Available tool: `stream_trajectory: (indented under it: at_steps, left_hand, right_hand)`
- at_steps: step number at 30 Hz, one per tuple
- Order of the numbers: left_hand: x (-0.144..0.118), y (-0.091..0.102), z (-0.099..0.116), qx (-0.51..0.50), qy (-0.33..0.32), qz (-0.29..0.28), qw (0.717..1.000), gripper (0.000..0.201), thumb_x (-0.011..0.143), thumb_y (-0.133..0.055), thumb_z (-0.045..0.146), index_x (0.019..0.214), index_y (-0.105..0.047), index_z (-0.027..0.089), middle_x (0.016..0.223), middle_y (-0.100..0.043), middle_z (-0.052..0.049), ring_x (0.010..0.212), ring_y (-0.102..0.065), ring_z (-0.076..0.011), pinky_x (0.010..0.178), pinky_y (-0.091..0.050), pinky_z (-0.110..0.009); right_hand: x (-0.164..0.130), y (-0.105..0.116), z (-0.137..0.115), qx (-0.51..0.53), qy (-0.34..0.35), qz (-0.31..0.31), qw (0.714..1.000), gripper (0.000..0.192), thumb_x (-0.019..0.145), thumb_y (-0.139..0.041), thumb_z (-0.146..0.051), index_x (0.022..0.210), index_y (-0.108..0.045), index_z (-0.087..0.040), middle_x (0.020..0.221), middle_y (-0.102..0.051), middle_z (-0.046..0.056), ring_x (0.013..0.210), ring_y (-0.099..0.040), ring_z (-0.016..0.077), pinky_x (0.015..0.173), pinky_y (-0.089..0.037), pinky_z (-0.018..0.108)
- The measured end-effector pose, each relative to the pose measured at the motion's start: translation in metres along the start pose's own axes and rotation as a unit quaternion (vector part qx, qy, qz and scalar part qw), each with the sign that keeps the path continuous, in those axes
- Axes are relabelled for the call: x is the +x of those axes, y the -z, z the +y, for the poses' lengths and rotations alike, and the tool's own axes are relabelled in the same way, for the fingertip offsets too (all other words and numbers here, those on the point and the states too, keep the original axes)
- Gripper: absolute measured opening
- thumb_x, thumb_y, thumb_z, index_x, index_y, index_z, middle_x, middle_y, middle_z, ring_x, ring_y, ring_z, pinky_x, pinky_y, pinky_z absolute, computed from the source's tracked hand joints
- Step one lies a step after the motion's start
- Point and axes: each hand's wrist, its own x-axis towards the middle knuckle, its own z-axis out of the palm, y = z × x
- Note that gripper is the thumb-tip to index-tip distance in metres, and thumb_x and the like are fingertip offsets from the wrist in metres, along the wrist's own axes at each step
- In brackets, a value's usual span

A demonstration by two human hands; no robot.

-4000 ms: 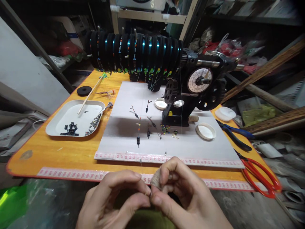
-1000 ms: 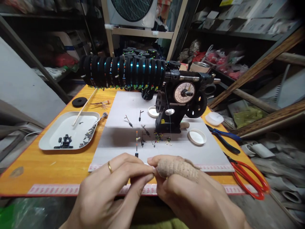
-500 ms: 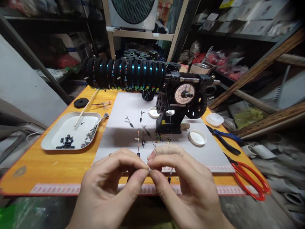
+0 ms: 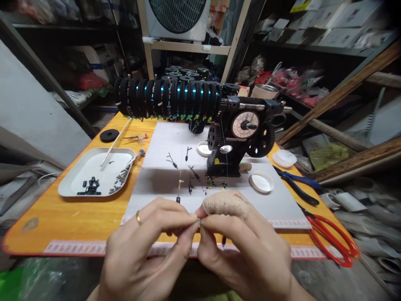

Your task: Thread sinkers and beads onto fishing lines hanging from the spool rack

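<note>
No legible writing anywhere. Left hand (image 4: 147, 246) and right hand (image 4: 247, 246) meet lower centre, fingertips pinched shut on tiny silvery metal bead (image 4: 198, 222), just below white paper sheet (image 4: 163, 184).

Both hands (image 4: 198, 246) pinch a tiny metal piece (image 4: 198, 221) before the winding machine (image 4: 241, 133).

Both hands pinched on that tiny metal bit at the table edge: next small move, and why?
Probably keep the pinch and ease the left hand and right hand slightly apart. Their fingertips meet on a tiny metal piece, too small to identify, and a dark weight seems to dangle below.
</note>
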Motion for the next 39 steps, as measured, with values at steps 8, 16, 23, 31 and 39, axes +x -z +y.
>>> stream_trajectory:
  at_steps: [8, 16, 23, 31, 39]
  left_hand:
    - [0.001, 0.008, 0.0, 0.093, -0.089, -0.039, 0.991, 0.017, 0.091, -0.059, 0.008, 0.103, -0.062, 0.02, 0.09, -0.071, -0.002, 0.076, -0.069, -0.0123, 0.072, -0.057, -0.02]
    - [0.01, 0.0, 0.0, -0.185, 0.155, -0.022, 0.97, 0.03, 0.074, -0.056, -0.004, 0.078, -0.058, 0.026, 0.073, -0.057, 0.005, 0.066, -0.058, -0.0097, 0.059, -0.049, -0.016]
    - [0.008, -0.006, -0.002, -0.318, 0.215, -0.001, 0.923, 0.026, 0.075, -0.059, 0.0, 0.075, -0.063, 0.025, 0.071, -0.059, 0.004, 0.064, -0.056, -0.0084, 0.06, -0.048, -0.013]
    - [-0.001, 0.0, -0.002, -0.162, 0.142, -0.008, 0.976, 0.027, 0.081, -0.061, 0.002, 0.084, -0.062, 0.029, 0.077, -0.062, 0.005, 0.069, -0.063, -0.0111, 0.057, -0.052, -0.015]
    - [-0.01, 0.002, -0.012, -0.085, 0.078, 0.023, 0.993, 0.028, 0.082, -0.064, 0.0, 0.092, -0.067, 0.026, 0.083, -0.072, 0.001, 0.076, -0.071, -0.0138, 0.066, -0.059, -0.02]
  right_hand:
    - [0.002, 0.003, 0.0, 0.039, -0.003, -0.055, 0.998, 0.015, 0.084, -0.06, -0.001, 0.091, -0.064, -0.014, 0.082, -0.071, 0.008, 0.078, -0.067, 0.0176, 0.071, -0.06, 0.027]
    - [0.007, -0.002, 0.001, 0.081, -0.012, -0.044, 0.996, 0.021, 0.086, -0.056, 0.0, 0.096, -0.064, -0.017, 0.091, -0.069, 0.007, 0.083, -0.067, 0.0153, 0.074, -0.06, 0.024]
    - [-0.006, -0.005, -0.005, 0.028, -0.022, -0.006, 0.999, 0.028, 0.088, -0.062, -0.001, 0.109, -0.065, -0.018, 0.096, -0.067, 0.005, 0.082, -0.067, 0.0132, 0.08, -0.059, 0.021]
    - [-0.006, -0.009, -0.013, 0.11, -0.109, 0.057, 0.986, 0.026, 0.077, -0.064, 0.0, 0.095, -0.071, -0.016, 0.084, -0.073, 0.005, 0.075, -0.071, 0.0146, 0.067, -0.061, 0.021]
    - [-0.017, -0.008, -0.004, 0.124, -0.194, 0.007, 0.973, 0.016, 0.081, -0.064, -0.003, 0.089, -0.068, -0.016, 0.079, -0.068, 0.002, 0.068, -0.066, 0.0116, 0.057, -0.055, 0.018]
